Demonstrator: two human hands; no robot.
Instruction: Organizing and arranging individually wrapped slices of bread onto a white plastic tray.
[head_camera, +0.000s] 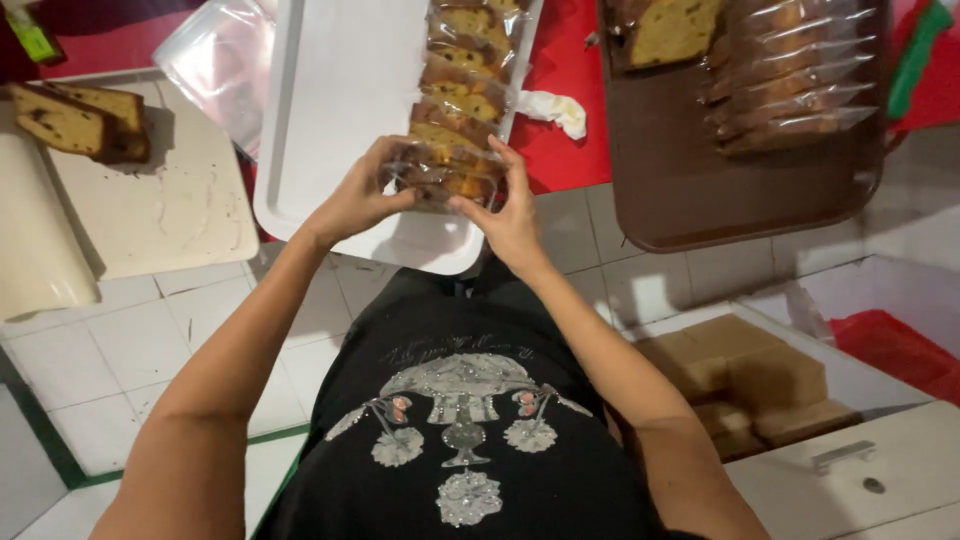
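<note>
Brown rectangular plastic tray up and right of the grip, holding bagged cake slices. Cream cutting board to its left, with unwrapped brown loaf slices. Clear plastic bags above-left. Crumpled white tissue just right, on red tablecloth.
</note>
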